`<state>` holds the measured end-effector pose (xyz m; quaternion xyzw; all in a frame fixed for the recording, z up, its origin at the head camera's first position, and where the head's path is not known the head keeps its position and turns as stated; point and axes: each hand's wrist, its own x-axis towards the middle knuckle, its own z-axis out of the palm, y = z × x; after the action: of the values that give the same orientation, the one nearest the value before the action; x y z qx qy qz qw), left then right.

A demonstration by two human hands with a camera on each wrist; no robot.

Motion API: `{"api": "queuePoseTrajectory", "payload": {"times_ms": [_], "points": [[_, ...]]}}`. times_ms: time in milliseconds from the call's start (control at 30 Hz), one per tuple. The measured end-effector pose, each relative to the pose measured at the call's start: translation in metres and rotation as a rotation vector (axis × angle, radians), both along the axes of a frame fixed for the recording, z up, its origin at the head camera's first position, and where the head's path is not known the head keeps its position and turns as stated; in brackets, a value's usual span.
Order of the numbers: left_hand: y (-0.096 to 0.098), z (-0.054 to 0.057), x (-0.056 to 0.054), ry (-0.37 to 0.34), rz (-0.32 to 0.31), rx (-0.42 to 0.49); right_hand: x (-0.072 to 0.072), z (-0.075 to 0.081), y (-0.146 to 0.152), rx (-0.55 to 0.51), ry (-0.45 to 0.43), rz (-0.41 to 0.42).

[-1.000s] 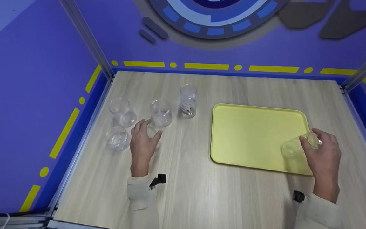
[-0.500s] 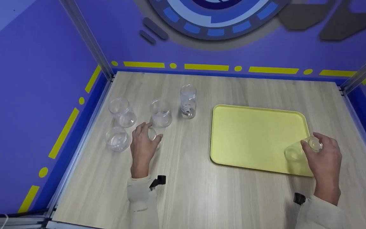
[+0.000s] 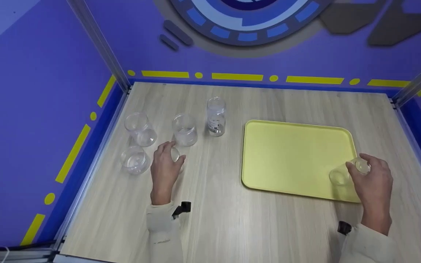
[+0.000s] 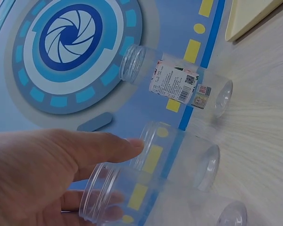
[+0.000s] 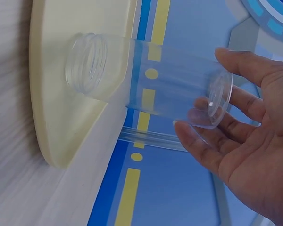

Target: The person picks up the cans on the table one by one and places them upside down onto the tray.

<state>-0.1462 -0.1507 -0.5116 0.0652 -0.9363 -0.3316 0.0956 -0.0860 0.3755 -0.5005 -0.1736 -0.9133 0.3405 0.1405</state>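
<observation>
My right hand (image 3: 373, 179) holds a clear threaded jar (image 5: 155, 80) by its base, thumb on one side and fingers on the other. That jar is upside down, its threaded mouth down at the right part of the yellow tray (image 3: 283, 157). On the left, my left hand (image 3: 165, 171) curls round the mouth of another clear jar (image 4: 179, 202), which stands upright on the table. Its fingers show through the plastic, while the thumb lies along the near side of the rim. Much of this jar is hidden by the hand in the head view.
Behind the left hand stands a clear wide jar (image 3: 185, 131), and beside it a taller jar (image 3: 216, 118) with a printed label. Two more clear jars, one farther back (image 3: 141, 129) and one nearer (image 3: 135, 160), stand at the left. Blue panels (image 3: 247, 62) enclose the table.
My right hand and its jar have moved slightly toward me and down, and the jar's mouth has shifted right on the tray. The left hand stays nearly still round its jar.
</observation>
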Motion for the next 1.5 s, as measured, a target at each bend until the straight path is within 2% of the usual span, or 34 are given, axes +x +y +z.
{"api": "queuePoseTrajectory", "payload": {"times_ms": [467,1033,1500], "points": [[-0.0035,-0.0015,-0.0002,0.019,-0.004,0.016,-0.002,0.0018,0.0013,0.0,-0.066,-0.012],[-0.0013,0.0008,-0.0011,-0.003,0.007,0.005,-0.0015,0.003,0.0025,-0.032,-0.063,0.015],[-0.0003,0.0055,0.0014,0.053,0.036,0.084,-0.0002,0.009,-0.0031,-0.053,0.048,-0.027]]}}
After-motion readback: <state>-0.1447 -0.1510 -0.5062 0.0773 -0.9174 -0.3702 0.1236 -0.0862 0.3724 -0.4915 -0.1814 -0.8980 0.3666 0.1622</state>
